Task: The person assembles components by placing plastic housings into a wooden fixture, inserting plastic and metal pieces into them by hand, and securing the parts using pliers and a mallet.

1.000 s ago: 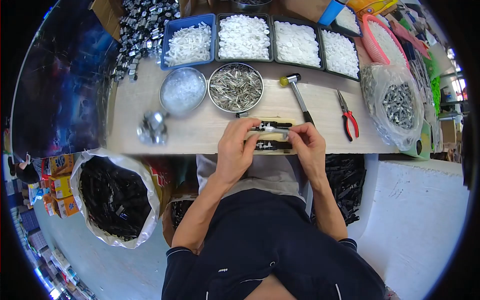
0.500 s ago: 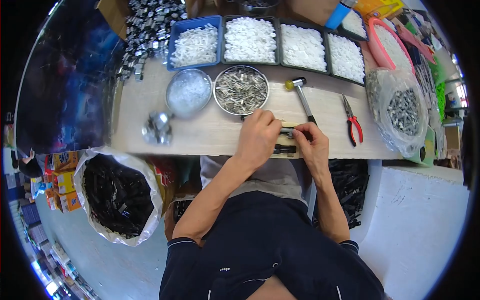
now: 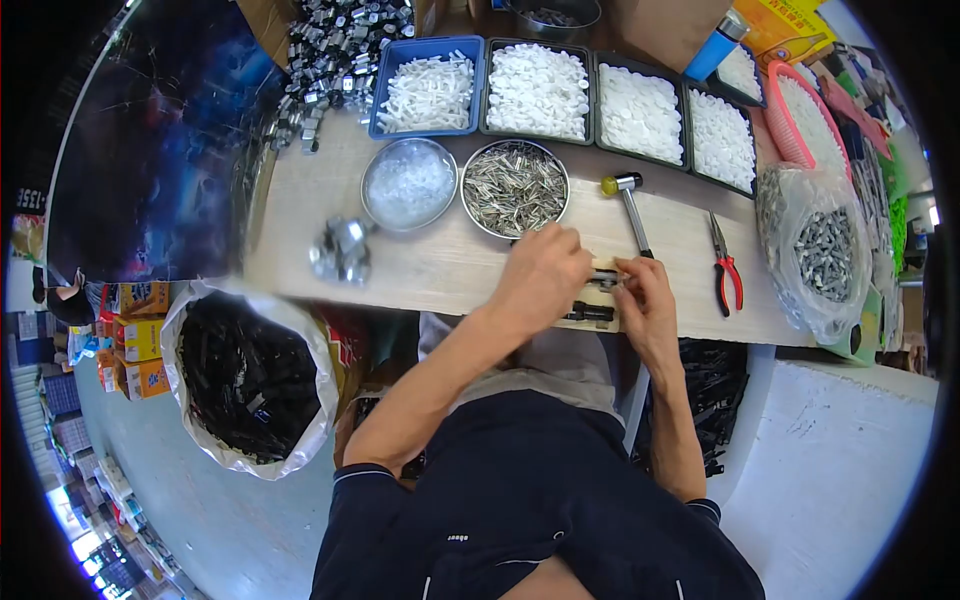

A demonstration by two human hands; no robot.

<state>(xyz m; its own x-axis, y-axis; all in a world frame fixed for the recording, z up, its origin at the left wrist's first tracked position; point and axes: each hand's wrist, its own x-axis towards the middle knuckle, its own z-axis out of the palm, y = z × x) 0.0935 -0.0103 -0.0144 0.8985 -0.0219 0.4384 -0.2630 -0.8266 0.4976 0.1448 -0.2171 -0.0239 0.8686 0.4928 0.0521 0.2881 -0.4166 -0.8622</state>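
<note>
Where the pale wooden bench (image 3: 420, 270) meets its near edge, both hands, left hand (image 3: 540, 278) and right hand (image 3: 645, 300), pinch what looks like a small black part (image 3: 603, 277) on a wooden block (image 3: 600, 318), trays (image 3: 640, 110) behind.

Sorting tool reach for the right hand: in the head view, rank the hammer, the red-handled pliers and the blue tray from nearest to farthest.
From the right hand:
1. Hammer, just beyond it.
2. Red-handled pliers, to its right.
3. Blue tray, far back left.
</note>
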